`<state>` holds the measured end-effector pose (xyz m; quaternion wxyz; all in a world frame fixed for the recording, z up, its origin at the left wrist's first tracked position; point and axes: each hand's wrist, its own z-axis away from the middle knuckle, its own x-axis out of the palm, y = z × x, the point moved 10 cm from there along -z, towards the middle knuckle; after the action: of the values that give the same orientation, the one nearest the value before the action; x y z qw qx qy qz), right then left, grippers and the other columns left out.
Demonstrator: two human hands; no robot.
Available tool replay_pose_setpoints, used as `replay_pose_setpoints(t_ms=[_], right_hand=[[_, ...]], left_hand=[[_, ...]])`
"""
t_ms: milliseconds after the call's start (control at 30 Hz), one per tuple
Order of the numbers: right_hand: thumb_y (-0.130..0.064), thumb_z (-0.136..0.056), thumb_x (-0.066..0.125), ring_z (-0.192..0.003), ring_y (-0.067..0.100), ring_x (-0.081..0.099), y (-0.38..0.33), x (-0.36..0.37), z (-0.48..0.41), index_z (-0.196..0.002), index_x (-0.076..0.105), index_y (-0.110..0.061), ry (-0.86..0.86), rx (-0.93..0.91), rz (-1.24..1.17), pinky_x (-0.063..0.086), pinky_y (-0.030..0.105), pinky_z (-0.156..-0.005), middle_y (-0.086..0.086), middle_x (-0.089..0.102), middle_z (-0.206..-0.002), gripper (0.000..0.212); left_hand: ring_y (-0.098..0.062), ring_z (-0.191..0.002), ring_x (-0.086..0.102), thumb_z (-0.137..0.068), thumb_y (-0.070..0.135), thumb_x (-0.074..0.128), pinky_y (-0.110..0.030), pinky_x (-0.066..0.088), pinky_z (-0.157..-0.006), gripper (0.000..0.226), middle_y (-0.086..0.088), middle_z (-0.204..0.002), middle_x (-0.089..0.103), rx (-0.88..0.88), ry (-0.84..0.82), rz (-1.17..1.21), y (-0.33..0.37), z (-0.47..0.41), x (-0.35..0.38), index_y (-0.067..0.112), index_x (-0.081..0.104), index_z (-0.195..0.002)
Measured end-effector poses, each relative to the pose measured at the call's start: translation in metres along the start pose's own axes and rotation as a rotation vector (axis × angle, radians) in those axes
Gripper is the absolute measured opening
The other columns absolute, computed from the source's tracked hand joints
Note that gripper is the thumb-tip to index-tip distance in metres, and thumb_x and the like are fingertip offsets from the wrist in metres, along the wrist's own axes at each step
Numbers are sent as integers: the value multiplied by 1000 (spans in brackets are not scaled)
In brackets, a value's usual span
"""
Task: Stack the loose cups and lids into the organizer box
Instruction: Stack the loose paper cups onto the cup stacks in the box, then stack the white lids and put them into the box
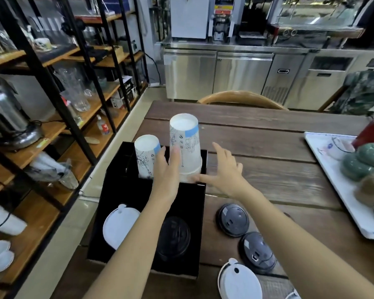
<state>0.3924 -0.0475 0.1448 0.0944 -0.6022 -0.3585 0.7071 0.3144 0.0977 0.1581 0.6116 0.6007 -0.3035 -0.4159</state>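
Left hand (166,171): raised between the two cups, fingers straight and together, laid flat against the near side of the tall cup (185,143); nothing gripped. Right hand (222,169): just right of the same cup, fingers straight and spread, thumb reaching toward the cup's lower rim; contact there not clear. Hands apart, one on each side of the tall cup.

Tall cup: inverted, mouth down and closed base up, long axis close to upright, standing in the far right compartment of the organizer box (121,190). Short cup (146,156): likewise inverted and upright, in the far left compartment, just beside the left hand's fingers.

Organizer box: black, set at the left edge of the wooden table (268,147). Near compartments: white lid (119,225) at left; black lid (173,238) at right, partly under the left forearm.

Loose on the table, right of the box: far grey lid (232,220) and near grey lid (257,252), close together; second white lid (239,281) at the near edge. Bare tabletop beyond and right of the right hand, as far as a white tray (333,180) at the right edge. Chair back (242,99) at the far side; shelving (52,130) off the left edge.
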Motion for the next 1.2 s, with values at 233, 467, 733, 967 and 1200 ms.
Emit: replay_pose_setpoints(t_ms=[233, 467, 733, 967, 1200], right_hand=[[-54, -79, 62, -141, 20, 27, 49, -31, 67, -150, 6, -25, 163, 21, -121, 19, 49, -114, 3, 27, -153, 95], [-36, -83, 66, -133, 20, 41, 108, -6, 150, -143, 33, -11, 213, 155, -210, 34, 40, -110, 5, 45, -143, 72], [-50, -85, 50, -111, 23, 52, 155, 57, 216, -117, 59, -9, 67, 282, -12, 39, 28, -89, 1, 57, -109, 53], [-69, -70, 21, -135, 24, 29, 163, 88, 232, -134, 47, -15, -69, 400, 130, 20, 34, -108, 4, 37, -146, 87], [-37, -81, 64, -108, 24, 49, 159, 79, 240, -108, 53, -11, 101, 491, -69, 38, 38, -90, 6, 55, -112, 39]], left_hand=[[9, -136, 16, -85, 52, 41, -7, 12, -110, 63, 24, -142, 21, 448, -67, -247, 24, 98, 45, 33, 21, -142], [-1, -145, 0, -94, 42, 42, -20, 6, -117, 69, 15, -158, 1, 236, -526, -609, -98, 173, 121, 30, 2, -149], [-15, -148, -2, -95, 43, 41, -29, 5, -119, 79, 3, -161, -5, -24, -620, -853, -176, 186, 115, 14, -7, -150], [-22, -148, -5, -93, 47, 42, -36, 5, -118, 75, -7, -160, -4, -89, -572, -958, -192, 187, 112, 10, 8, -150], [-25, -138, 23, -86, 27, 62, -37, 23, -111, 63, -5, -149, 30, -97, -487, -746, -185, 183, 108, 16, 32, -141]])
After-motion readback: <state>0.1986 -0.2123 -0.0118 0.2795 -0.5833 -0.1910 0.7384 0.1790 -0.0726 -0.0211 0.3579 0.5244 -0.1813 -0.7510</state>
